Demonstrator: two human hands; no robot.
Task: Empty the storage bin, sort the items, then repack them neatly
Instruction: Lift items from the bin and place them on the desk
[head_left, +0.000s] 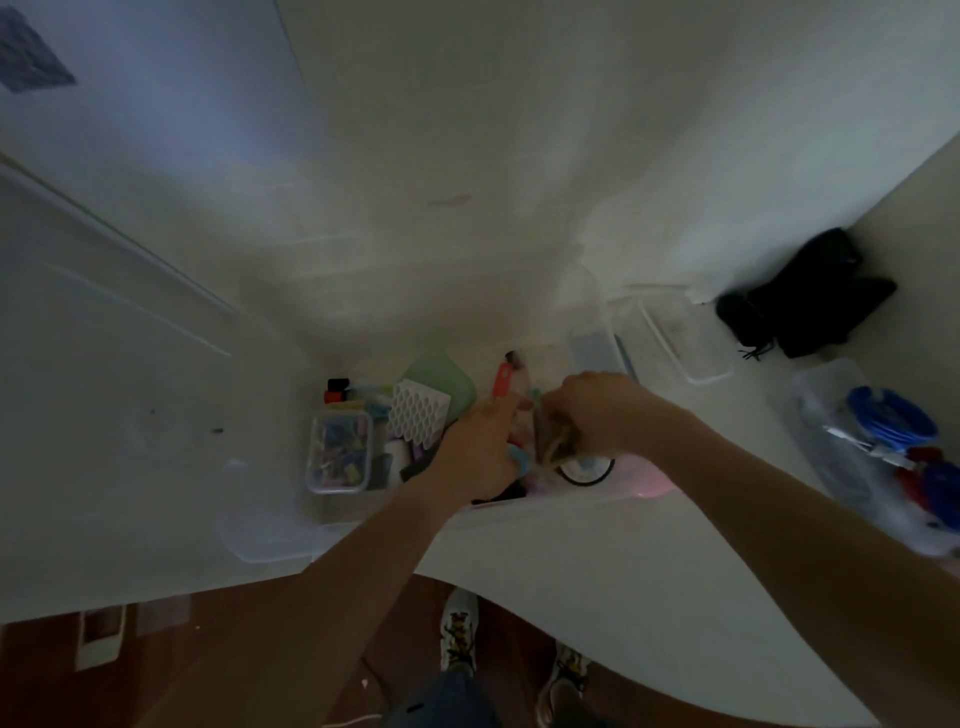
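A clear storage bin (270, 540) stands on the white table, with small items in it. Inside lie a clear box of coloured clips (340, 452), a white honeycomb tray (418, 413), a green lid (441, 371), a red-handled tool (503, 380) and a round white dial (587, 470). Both hands reach into the bin's right half. My left hand (480, 449) is curled over a light blue item. My right hand (589, 410) grips a tan bundle. What lies under the hands is hidden.
A clear empty container (685, 332) and a narrow clear box (592, 343) sit beyond the bin to the right. A black pouch (810, 296) lies at the far right. Another clear tub with blue and red items (883, 441) stands at the right edge. My shoes show below the table's front edge.
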